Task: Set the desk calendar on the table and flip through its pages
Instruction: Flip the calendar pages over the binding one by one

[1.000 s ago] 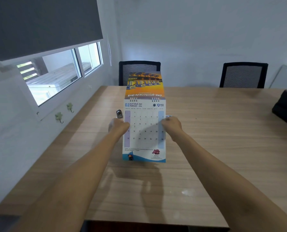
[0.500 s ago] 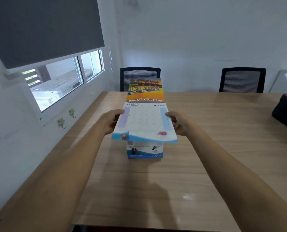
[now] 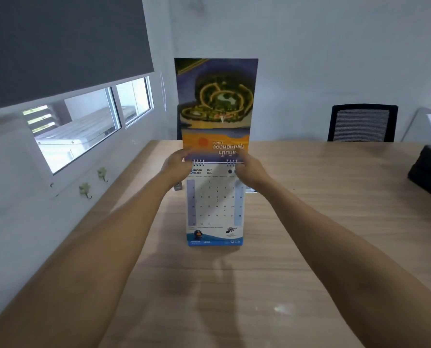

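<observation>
The desk calendar (image 3: 214, 209) stands on the wooden table (image 3: 310, 222), its white March page facing me with a blue band along the bottom. A flipped page (image 3: 215, 104) stands straight up above the wire binding, showing an upside-down picture of a green and yellow garden on purple and orange. My left hand (image 3: 176, 165) grips that page's lower left corner at the binding. My right hand (image 3: 249, 167) grips the lower right corner. Both forearms reach in from the bottom of the view.
A small dark object (image 3: 178, 187) lies behind the calendar on the left, and a pale one (image 3: 251, 190) on the right. A black bag (image 3: 430, 177) sits at the table's right edge. One black chair (image 3: 362, 123) stands at the far side. A window (image 3: 83, 126) is at the left.
The February page has been lifted from flat against the calendar, swung up over the binding and now stands upright. The March page is uncovered. Both hands moved up to the binding.
</observation>
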Demonstrator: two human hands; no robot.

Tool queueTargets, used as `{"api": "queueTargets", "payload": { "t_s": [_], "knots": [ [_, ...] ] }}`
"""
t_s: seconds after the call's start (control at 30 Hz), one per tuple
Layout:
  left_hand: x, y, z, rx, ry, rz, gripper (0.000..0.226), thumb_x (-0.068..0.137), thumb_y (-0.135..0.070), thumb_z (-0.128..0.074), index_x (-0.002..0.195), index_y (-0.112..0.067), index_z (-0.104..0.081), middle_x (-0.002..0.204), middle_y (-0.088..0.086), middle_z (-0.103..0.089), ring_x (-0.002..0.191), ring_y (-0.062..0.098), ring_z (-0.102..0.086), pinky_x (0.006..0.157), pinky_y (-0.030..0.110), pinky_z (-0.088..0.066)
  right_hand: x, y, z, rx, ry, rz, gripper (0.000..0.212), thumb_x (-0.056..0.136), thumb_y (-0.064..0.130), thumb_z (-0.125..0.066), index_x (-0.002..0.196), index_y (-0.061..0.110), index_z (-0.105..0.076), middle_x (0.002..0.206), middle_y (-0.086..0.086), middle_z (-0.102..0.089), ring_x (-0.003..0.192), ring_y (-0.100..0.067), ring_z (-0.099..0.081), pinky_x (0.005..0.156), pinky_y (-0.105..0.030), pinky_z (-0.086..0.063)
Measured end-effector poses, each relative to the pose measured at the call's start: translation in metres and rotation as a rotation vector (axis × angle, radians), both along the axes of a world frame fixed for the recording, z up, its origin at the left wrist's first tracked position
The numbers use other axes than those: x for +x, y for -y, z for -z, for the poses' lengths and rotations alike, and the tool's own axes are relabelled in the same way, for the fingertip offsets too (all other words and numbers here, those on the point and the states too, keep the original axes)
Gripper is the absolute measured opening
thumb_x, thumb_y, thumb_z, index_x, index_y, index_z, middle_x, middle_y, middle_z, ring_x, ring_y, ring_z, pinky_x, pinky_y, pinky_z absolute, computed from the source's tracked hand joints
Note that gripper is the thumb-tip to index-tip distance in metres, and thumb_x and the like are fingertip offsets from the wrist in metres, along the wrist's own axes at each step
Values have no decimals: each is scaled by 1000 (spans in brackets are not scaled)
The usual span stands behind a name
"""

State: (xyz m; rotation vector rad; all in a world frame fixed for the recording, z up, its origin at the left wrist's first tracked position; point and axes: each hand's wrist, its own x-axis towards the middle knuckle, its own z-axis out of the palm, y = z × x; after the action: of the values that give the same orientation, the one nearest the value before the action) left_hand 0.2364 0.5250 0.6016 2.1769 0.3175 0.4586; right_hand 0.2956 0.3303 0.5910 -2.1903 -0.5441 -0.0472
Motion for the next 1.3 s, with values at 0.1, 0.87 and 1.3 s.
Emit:
{"api": "queueTargets", "payload": {
  "t_s": [0.1,0.87,1.3],
  "knots": [
    [10,-7,11,401,-114,67,54,93,-18,-46,146,-16,-40,156,3,-34,142,27,-34,112,34,-31,7,-1,11,-457,93,-20,63,94,18,-37,153,21,-16,163,-1,-11,150,-32,-6,119,-52,-17],
    [-5,6,68,-131,-107,-116,76,94,-26,-50,154,-14,-5,160,4,-16,142,24,-31,97,32,-35,8,2,61,10,-79,171,75,94,19,-41,153,9,4,164,-7,3,151,-24,0,123,-45,-11],
    [-29,30,94,-309,-177,-44,53,84,-18,-43,136,-25,-41,122,-6,-59,110,20,-54,89,39,-48,-27,-7,81,413,-648,90,70,90,18,-36,152,29,-8,156,-1,-29,135,-29,-39,104,-46,-40]
  ]
}}
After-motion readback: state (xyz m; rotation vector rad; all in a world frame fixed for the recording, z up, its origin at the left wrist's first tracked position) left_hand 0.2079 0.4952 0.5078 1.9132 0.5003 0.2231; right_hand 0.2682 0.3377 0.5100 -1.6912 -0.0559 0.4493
